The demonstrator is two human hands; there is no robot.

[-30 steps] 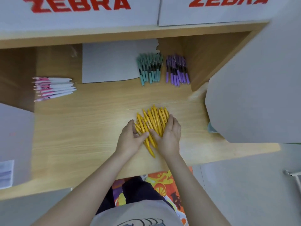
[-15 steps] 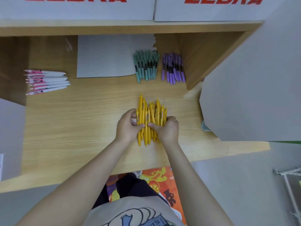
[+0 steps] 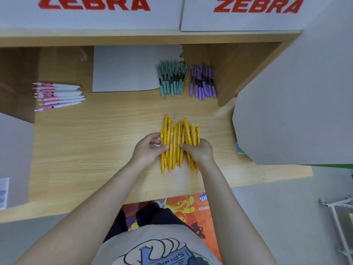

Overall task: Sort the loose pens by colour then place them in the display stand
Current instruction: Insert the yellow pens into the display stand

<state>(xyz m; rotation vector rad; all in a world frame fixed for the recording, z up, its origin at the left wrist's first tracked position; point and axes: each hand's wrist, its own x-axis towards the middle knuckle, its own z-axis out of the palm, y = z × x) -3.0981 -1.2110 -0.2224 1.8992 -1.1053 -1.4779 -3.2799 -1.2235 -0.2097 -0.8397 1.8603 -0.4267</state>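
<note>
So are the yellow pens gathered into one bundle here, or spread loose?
Gathered. The yellow pens lie side by side, roughly parallel, on the table, squeezed between the left hand and right hand.

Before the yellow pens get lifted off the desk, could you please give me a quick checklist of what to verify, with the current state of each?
1. Both hands on the bundle: left hand and right hand grip the yellow pens from either side. Ok.
2. Pens parallel: they run roughly the same way. Ok.
3. Ends level: the far tips are staggered. Not ok.
4. Colour pure: only yellow shows in the bundle. Ok.
5. Other piles apart: pink pens, green pens and purple pens lie separately on the desk. Ok.
6. Free slot in the display stand: none visible. Cannot tell.
</note>
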